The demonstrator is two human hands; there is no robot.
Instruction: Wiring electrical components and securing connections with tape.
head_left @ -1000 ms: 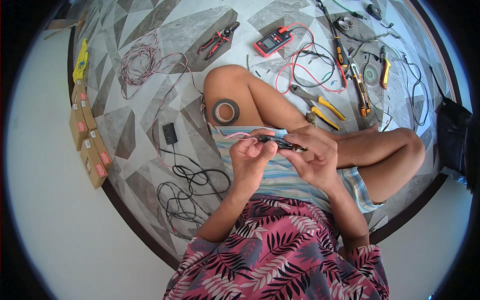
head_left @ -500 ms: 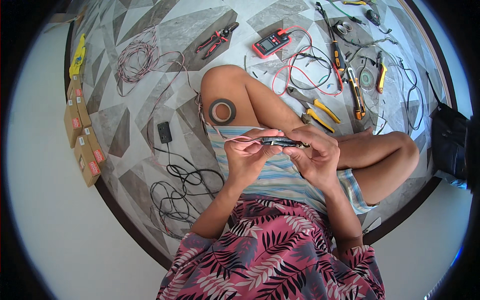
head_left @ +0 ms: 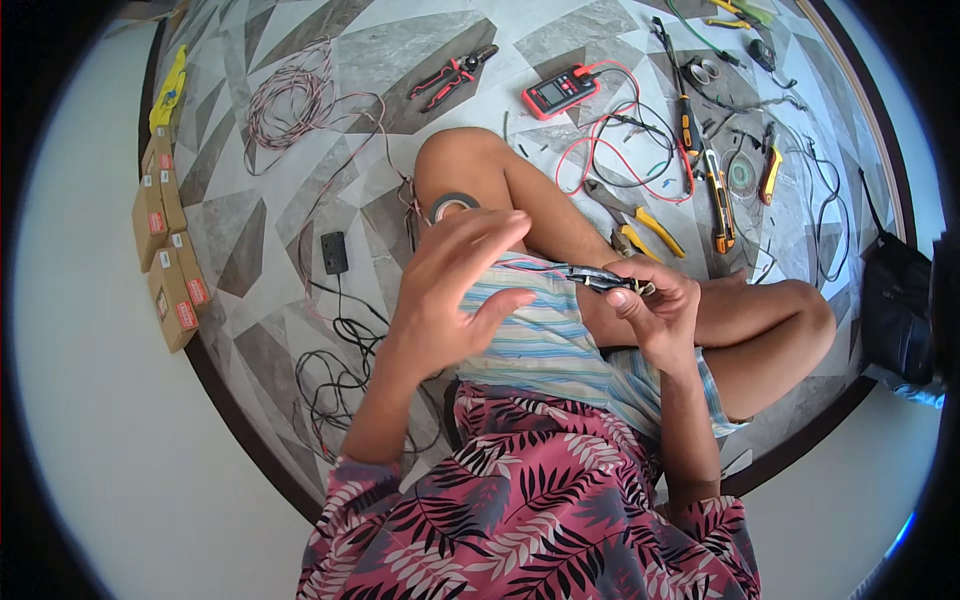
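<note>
From my remote post I see my right hand (head_left: 662, 308) pinching a slim, black-wrapped bundle (head_left: 595, 279) above the blue-striped fabric shorts (head_left: 530, 335); my left hand (head_left: 445, 295) is spread, apparently empty. A tug on the thin pink wire (head_left: 535, 267) could pull the bundle from that fingertip grip.

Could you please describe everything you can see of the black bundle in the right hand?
The black bundle is slim and shiny, as if tape-wrapped. Pinkish wire leaves its left end; pale bits, too small to identify, show at its right. It slants slightly down to the right, over the striped shorts, pinched between thumb and fingers of the right hand. The left hand doesn't touch it.
</note>
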